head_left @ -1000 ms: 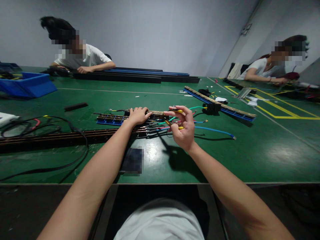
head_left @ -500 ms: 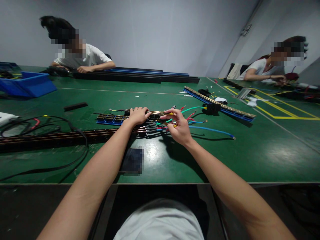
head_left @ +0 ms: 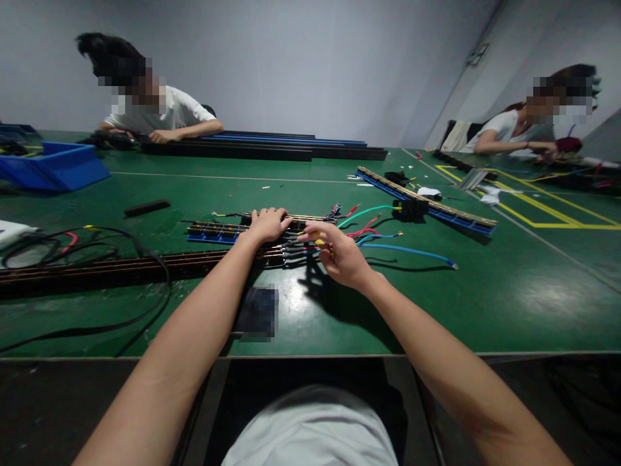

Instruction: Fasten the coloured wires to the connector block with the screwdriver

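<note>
My left hand (head_left: 266, 224) rests on a dark rail with copper strips (head_left: 310, 219), fingers curled over it; its thumb side faces the wires. A blue-based rail (head_left: 213, 232) lies partly under that hand. Nearer me runs a long dark rail with copper strips (head_left: 194, 264), its end fitted with grey-sleeved wires (head_left: 294, 255). Over these wires is my right hand (head_left: 339, 252), its fingers bent around a small yellow thing (head_left: 319, 242), mostly hidden, whose kind I cannot make out. Green (head_left: 366, 212), red and blue wires (head_left: 412, 250) fan out to the right beyond it.
Another blue-based rail (head_left: 460, 217) lies diagonally at the right, with a black block (head_left: 410, 210) beside it. A blue bin (head_left: 58, 169) and looped black cable (head_left: 145, 249) are at left. Two people sit across the green table (head_left: 485, 291), near dark profiles (head_left: 228, 150).
My right hand has shifted slightly left and toward me, carrying the yellow thing, and its fingers have drawn closer together. My left hand has stayed in place on the rail.
</note>
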{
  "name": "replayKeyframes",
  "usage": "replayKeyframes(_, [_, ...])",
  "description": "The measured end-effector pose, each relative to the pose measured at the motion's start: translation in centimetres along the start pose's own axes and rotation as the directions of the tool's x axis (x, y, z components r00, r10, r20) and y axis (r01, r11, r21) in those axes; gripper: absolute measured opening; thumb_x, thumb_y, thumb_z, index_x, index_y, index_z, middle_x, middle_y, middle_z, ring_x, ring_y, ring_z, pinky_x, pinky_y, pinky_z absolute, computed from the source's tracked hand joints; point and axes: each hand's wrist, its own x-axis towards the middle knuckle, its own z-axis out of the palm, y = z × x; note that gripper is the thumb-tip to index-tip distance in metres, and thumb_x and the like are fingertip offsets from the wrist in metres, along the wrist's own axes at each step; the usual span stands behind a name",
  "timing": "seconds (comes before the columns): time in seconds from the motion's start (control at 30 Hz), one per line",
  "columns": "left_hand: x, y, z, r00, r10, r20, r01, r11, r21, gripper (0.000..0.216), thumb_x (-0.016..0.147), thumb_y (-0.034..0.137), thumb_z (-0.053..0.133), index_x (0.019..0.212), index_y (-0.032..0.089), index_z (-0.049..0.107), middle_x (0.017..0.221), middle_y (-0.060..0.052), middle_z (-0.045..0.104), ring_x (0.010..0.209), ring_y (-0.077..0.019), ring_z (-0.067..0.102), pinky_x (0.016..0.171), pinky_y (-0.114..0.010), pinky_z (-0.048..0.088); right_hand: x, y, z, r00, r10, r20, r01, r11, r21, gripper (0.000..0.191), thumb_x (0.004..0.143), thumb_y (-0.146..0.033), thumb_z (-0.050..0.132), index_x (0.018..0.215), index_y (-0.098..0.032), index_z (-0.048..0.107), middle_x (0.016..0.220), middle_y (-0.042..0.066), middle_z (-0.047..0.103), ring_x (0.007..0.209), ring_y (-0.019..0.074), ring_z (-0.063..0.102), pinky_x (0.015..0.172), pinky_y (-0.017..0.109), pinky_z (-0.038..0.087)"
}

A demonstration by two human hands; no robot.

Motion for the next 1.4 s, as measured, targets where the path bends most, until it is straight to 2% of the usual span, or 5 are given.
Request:
replayKeyframes(0.13, [0.1,-0.1,0.0,1.000,0.009,0.008,-0.008,1.000,-0.012,0.048,0.103,0.052,0.032,0.133,0.026,0.058,0.140,-0.013,0.059,0.131,-0.0339,0.049,0.111,-0.057,0.030,0.5,0.0,-1.0,0.927,0.186,-0.325,-0.155,0.981,0.119,0.059,0.074,-0.004,0.044,0.128,-0.025,0.043,0.122,0.008,0.069,0.109,0.0204,0.071,0.049,0.020,0.050])
replayKeyframes(0.33, [0.0,-0.1,-0.1,1.000,0.005,0.016,-0.005,1.000,-0.012,0.048,0.103,0.052,0.032,0.133,0.026,0.058,0.141,-0.013,0.058,0.132,-0.0337,0.048,0.112,-0.058,0.028,0.7,1.5,-3.4,0.821,0.155,-0.549,-0.222,0.973,-0.058,0.059,0.072,-0.006,0.046,0.127,-0.025,0.043,0.115,0.009,0.072,0.115,0.0232,0.069,0.055,0.024,0.051])
replayKeyframes(0.57, [0.0,0.0,-0.2,1.000,0.010,0.013,-0.009,1.000,-0.026,0.049,0.102,0.052,0.033,0.133,0.025,0.059,0.141,-0.014,0.058,0.132,-0.0345,0.048,0.112,-0.058,0.028,0.5,2.6,-3.7,0.882,0.160,-0.443,-0.272,0.941,-0.202,0.058,0.070,-0.001,0.045,0.123,-0.025,0.049,0.109,0.006,0.075,0.103,0.0223,0.072,0.076,0.034,0.057])
replayKeyframes(1.17, [0.1,-0.1,0.0,1.000,0.013,0.003,-0.013,1.000,-0.003,0.048,0.102,0.054,0.032,0.131,0.027,0.059,0.139,-0.013,0.060,0.131,-0.0335,0.049,0.111,-0.057,0.030,0.2,3.5,-3.1,0.916,0.155,-0.369,-0.244,0.947,-0.207,0.057,0.069,0.000,0.046,0.121,-0.024,0.051,0.109,0.006,0.074,0.103,0.0211,0.073,0.076,0.031,0.059])
replayKeyframes(1.4, [0.1,-0.2,0.1,1.000,0.011,-0.004,-0.011,1.000,-0.010,0.048,0.102,0.053,0.032,0.131,0.026,0.059,0.140,-0.013,0.059,0.130,-0.0338,0.049,0.111,-0.056,0.029,-0.3,4.2,-3.2,0.985,0.142,-0.093,-0.167,0.911,-0.377,0.062,0.066,0.004,0.050,0.117,-0.027,0.062,0.117,0.006,0.071,0.117,0.0253,0.067,0.090,0.040,0.059])
